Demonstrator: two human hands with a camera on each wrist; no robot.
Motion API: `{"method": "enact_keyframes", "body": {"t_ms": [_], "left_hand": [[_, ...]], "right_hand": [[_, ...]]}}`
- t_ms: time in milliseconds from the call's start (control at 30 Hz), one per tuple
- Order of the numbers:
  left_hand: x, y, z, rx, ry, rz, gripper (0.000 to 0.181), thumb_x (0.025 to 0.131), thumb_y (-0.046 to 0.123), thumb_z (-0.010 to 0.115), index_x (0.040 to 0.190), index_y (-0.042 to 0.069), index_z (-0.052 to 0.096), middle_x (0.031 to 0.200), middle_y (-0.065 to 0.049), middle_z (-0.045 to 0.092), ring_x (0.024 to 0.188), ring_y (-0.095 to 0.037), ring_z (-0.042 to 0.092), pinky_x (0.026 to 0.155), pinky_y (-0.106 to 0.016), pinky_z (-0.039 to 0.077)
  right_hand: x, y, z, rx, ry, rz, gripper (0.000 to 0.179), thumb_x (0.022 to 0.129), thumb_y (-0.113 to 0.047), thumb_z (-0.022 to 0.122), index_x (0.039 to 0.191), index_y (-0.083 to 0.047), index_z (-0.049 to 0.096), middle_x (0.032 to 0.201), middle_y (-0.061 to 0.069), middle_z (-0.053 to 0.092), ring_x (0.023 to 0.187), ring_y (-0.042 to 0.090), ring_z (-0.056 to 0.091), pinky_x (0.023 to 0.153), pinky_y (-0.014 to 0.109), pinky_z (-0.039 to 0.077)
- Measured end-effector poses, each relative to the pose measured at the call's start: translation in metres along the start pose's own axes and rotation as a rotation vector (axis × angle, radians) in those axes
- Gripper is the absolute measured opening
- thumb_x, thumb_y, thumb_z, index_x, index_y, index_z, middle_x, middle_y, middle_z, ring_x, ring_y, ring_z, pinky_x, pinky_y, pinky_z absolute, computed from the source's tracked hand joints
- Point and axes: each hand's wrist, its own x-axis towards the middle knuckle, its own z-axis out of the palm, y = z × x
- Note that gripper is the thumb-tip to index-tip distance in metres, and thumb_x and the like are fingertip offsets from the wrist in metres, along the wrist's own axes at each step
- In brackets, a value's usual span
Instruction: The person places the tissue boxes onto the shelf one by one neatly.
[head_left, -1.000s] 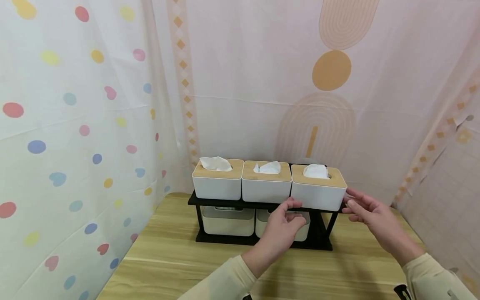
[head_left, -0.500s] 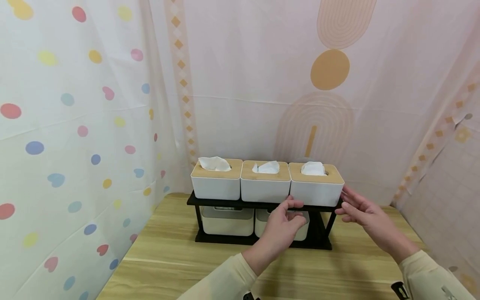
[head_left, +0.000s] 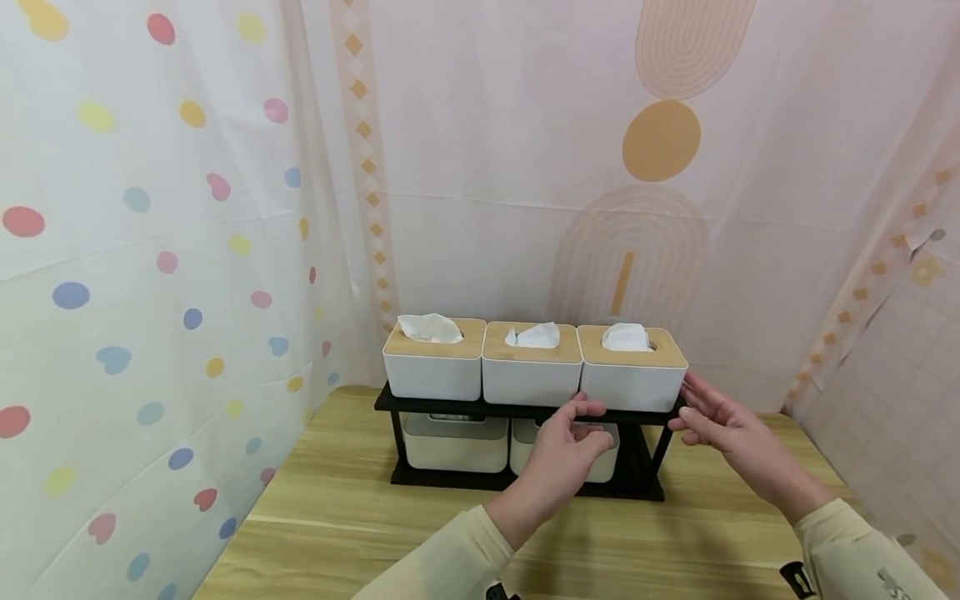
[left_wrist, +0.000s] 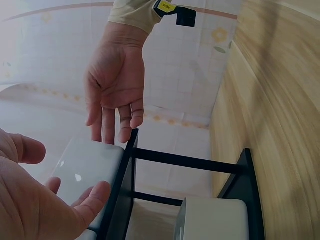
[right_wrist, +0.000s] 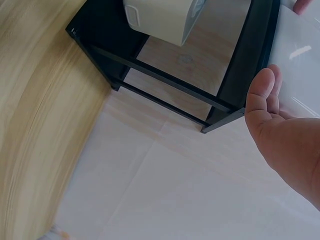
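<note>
Three white tissue boxes w/ wooden lids stand in a row on the top shelf of a black rack (head_left: 465, 407), which sits at the far end of a wooden table (head_left: 360, 517). From left: the left box (head_left: 433, 358), the middle box (head_left: 532, 362), then the right box (head_left: 632, 367), each w/ a tissue sticking out of the lid. On the lower shelf, two more white containers (head_left: 456, 442) stand, partly hidden.

The left hand (head_left: 562, 450) is near the front bottom corner of the right box; thumb and fingers are curled loosely toward each other, w/ nothing between them as far as I can see. In the left wrist view this hand (left_wrist: 35, 200) is just beside the box wall (left_wrist: 87, 170), approx. touching, but I cannot tell for sure.

The right hand (head_left: 720, 421) is at the right end of the same box, fingers straight and spread. In the right wrist view the thumb (right_wrist: 262, 92) lies against the glossy white side (right_wrist: 300, 65).

Judgement: the box is probably light, stiff plastic w/ a smooth, slippery wall. The lid may be loose, so better to hold the two short sides low, not the lid.
</note>
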Motion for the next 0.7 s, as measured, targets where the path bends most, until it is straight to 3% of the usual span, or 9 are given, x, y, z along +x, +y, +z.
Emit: {"method": "enact_keyframes", "body": {"t_ms": [367,533,700], "left_hand": [[-0.003,0.001,0.004,-0.010,-0.011,-0.013,0.038,0.099,0.016,0.068,0.135,0.007,0.064,0.175,-0.011,0.033,0.114,-0.010,0.064,0.081,-0.025,0.047],[-0.006,0.001,-0.001,0.010,-0.027,-0.048,0.040,0.099,0.021,0.068,0.137,0.010,0.064,0.158,-0.009,0.055,0.113,-0.013,0.064,0.073,-0.026,0.048],[-0.015,-0.007,-0.019,0.062,-0.051,-0.059,0.039,0.100,0.026,0.069,0.137,0.016,0.065,0.158,-0.005,0.056,0.120,-0.016,0.064,0.085,-0.032,0.056]], "right_hand": [[-0.004,0.002,-0.004,-0.017,0.013,-0.014,0.075,0.115,-0.021,0.050,0.170,0.001,0.004,0.173,0.036,0.011,0.114,-0.004,0.067,0.091,0.020,0.059],[-0.005,0.004,-0.005,-0.018,0.014,-0.013,0.074,0.115,-0.020,0.050,0.171,-0.001,0.004,0.174,0.035,0.013,0.116,-0.004,0.067,0.091,0.020,0.058],[-0.008,0.008,-0.008,-0.027,0.021,0.013,0.075,0.116,-0.021,0.049,0.171,-0.002,0.003,0.173,0.034,0.015,0.115,-0.006,0.066,0.091,0.019,0.058]]}}
